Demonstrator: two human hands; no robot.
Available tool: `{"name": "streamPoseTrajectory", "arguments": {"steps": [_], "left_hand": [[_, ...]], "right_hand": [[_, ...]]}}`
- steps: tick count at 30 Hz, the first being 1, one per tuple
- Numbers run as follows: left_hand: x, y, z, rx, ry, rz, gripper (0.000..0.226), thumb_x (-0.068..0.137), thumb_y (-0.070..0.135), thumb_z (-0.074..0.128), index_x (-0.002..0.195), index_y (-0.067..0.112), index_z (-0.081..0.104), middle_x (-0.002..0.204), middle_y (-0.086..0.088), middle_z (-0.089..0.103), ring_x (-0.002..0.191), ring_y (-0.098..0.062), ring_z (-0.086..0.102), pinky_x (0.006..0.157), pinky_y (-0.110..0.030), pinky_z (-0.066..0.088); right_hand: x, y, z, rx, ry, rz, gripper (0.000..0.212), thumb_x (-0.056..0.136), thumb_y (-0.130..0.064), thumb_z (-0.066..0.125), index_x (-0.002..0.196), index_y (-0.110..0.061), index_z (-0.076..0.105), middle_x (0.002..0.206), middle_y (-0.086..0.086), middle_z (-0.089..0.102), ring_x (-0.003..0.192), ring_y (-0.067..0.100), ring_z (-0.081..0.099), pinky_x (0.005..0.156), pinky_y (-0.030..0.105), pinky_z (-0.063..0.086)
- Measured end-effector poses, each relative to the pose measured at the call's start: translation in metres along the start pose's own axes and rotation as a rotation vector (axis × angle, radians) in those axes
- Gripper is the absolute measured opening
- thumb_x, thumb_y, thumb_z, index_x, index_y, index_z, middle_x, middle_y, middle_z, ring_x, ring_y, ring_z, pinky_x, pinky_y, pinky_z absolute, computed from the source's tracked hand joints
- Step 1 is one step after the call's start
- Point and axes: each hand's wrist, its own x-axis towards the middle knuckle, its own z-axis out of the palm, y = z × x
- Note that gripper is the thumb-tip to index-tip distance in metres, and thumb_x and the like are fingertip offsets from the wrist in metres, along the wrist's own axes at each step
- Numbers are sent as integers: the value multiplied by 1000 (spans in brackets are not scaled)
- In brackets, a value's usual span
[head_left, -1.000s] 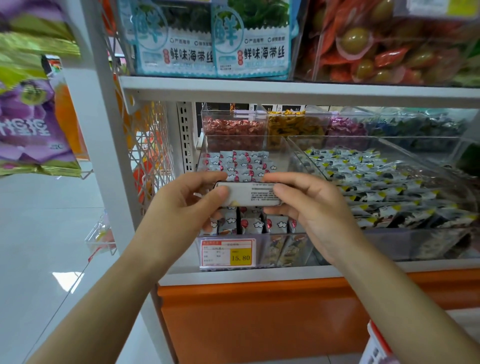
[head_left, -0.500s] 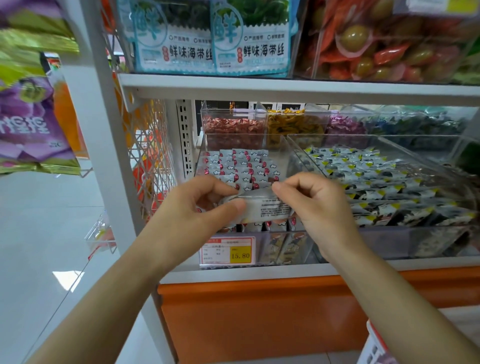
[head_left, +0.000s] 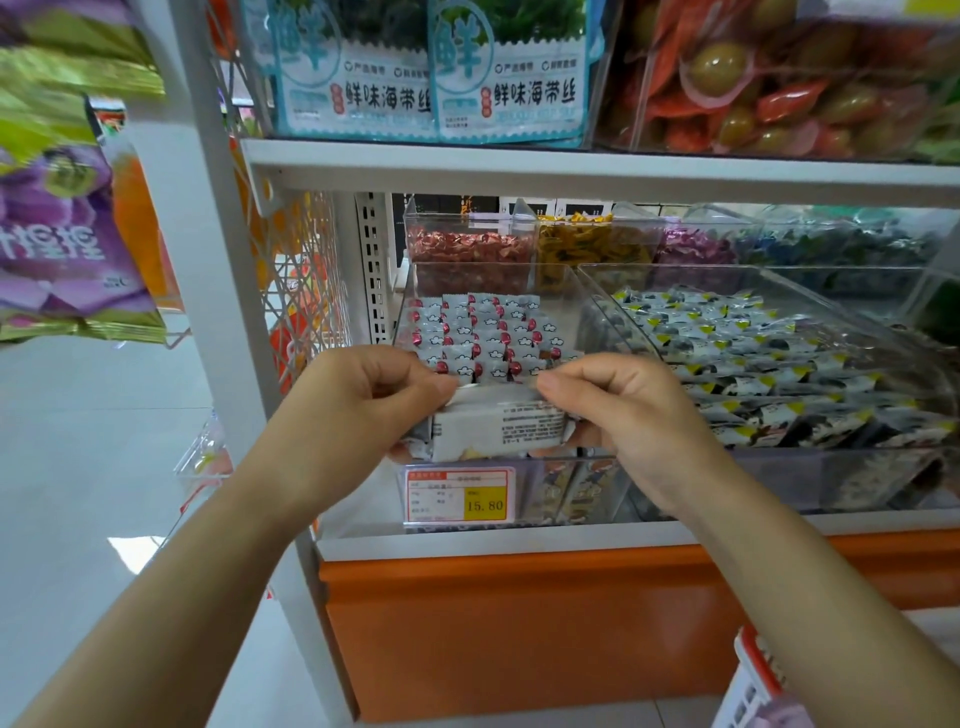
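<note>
Over clear bin (head_left: 563, 306), white packet (head_left: 498, 431)

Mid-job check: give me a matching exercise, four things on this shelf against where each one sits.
1 white packet
2 price tag
3 red sweets
4 yellow-cornered packets

A in the back-row tub
B in the right clear bin
C pinched between left hand and right hand
D on the left clear bin's front

Pairs: 1-C, 2-D, 3-A, 4-B.
</note>
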Motion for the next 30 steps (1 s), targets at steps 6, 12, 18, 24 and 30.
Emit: {"name": "streamPoseTrajectory", "arguments": {"steps": [6, 12, 18, 24, 30], "left_hand": [[-1, 1, 6, -55, -6, -34, 24, 85, 22, 61, 70, 5, 69, 66, -12, 64, 54, -8, 60, 49, -13, 50], [2, 3, 10, -250, 121, -161, 27, 91, 19, 55, 75, -1, 66, 70, -2, 71, 59, -12, 68, 51, -20, 55], [4, -2, 18, 86, 215, 42, 25, 96, 23, 43, 110, 17, 63, 93, 11, 67, 85, -5, 63, 67, -16, 51], [-3, -22, 30, 989, 6, 219, 43, 95, 43, 31, 128, 26, 53, 138, 7, 44, 130, -17, 28, 106, -39, 19], [-4, -27, 25, 891, -50, 178, 36, 92, 47, 36, 114, 32, 60, 130, 7, 41, 127, -16, 22, 107, -38, 18]], "right_hand": [[5, 0, -8, 146, -31, 159, 25, 72, -23, 62, 79, -1, 70, 75, 13, 73, 67, 22, 70, 49, 28, 56], [5, 3, -10, 244, -117, 36, 35, 71, -17, 66, 106, -15, 68, 99, 9, 71, 88, 16, 67, 68, 23, 56], [11, 10, -15, 98, 295, -77, 31, 71, -32, 68, 98, -16, 68, 78, -6, 70, 69, 13, 66, 67, 30, 56], [16, 12, -17, -153, 398, -128, 11, 86, -24, 64, 95, -17, 62, 80, -5, 67, 63, 14, 67, 62, 30, 59], [36, 5, 2, -543, 250, -183, 22, 85, -30, 65, 96, -11, 64, 90, 3, 67, 75, 15, 63, 67, 33, 52]]}}
